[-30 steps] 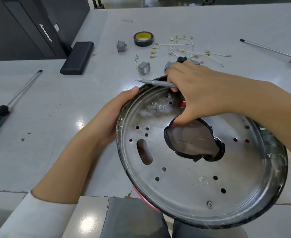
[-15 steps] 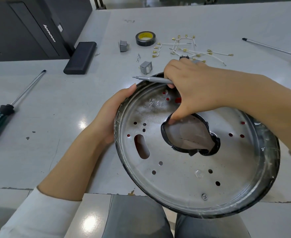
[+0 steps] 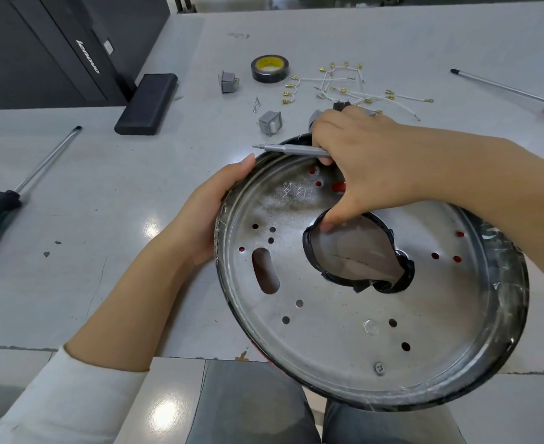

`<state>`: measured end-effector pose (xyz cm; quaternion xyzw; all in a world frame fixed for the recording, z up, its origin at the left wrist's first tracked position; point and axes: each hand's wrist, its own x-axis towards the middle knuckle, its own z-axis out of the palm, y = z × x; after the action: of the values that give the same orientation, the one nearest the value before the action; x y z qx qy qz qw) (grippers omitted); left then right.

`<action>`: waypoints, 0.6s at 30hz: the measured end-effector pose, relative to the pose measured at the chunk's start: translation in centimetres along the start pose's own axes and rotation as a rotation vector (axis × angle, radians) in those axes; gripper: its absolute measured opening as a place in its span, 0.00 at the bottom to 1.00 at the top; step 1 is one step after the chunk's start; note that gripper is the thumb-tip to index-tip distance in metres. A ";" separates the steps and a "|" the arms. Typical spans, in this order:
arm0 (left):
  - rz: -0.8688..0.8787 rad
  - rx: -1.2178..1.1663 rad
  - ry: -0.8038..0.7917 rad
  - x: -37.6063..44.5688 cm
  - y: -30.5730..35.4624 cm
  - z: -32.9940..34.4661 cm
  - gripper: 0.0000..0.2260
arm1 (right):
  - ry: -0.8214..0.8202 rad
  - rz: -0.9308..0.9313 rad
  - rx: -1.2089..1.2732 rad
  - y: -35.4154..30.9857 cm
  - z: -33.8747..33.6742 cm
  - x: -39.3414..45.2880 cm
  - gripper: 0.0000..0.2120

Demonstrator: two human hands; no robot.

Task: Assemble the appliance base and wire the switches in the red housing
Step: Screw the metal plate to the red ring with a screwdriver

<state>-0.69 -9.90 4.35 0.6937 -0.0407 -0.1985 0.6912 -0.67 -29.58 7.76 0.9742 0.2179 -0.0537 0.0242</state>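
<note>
A round metal base plate [image 3: 338, 318] with a black rim and several holes tilts toward me over the table's front edge; red housing shows through its holes. My left hand [image 3: 213, 206] grips the plate's left rim. My right hand [image 3: 370, 168] rests on the plate's far side, its thumb at the edge of the black-taped central opening [image 3: 354, 251], its fingers curled round a slim grey screwdriver [image 3: 293, 149] that points left. Grey switches [image 3: 270, 122] [image 3: 229, 81] and white wires with brass terminals [image 3: 357, 91] lie on the table beyond.
A roll of black tape [image 3: 269, 68] and small screws [image 3: 256, 105] lie at the back. A green-handled screwdriver [image 3: 17, 187] lies at the left, an orange-handled one [image 3: 517, 94] at the far right. A black block [image 3: 147, 104] and a dark computer case [image 3: 55, 46] stand at the back left.
The plate has shifted slightly in my hands. Both hands keep the same hold.
</note>
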 end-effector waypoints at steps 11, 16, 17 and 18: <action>0.008 -0.137 -0.083 0.7 -1.2 -0.8 0.25 | -0.005 -0.028 -0.029 -0.1 0.2 0.3 0.36; -0.052 -0.204 -0.169 1.0 -1.5 -1.4 0.21 | -0.009 -0.015 -0.020 -0.3 0.1 0.1 0.36; -0.056 -0.207 -0.176 1.0 -1.5 -1.4 0.21 | -0.011 -0.011 -0.023 -0.3 0.1 0.1 0.36; -0.054 -0.201 -0.178 1.1 -1.7 -1.5 0.21 | -0.012 -0.010 -0.027 -0.3 0.0 0.1 0.36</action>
<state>0.44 -8.81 2.42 0.6014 -0.0630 -0.2811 0.7452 -0.72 -29.23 7.71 0.9724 0.2232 -0.0567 0.0386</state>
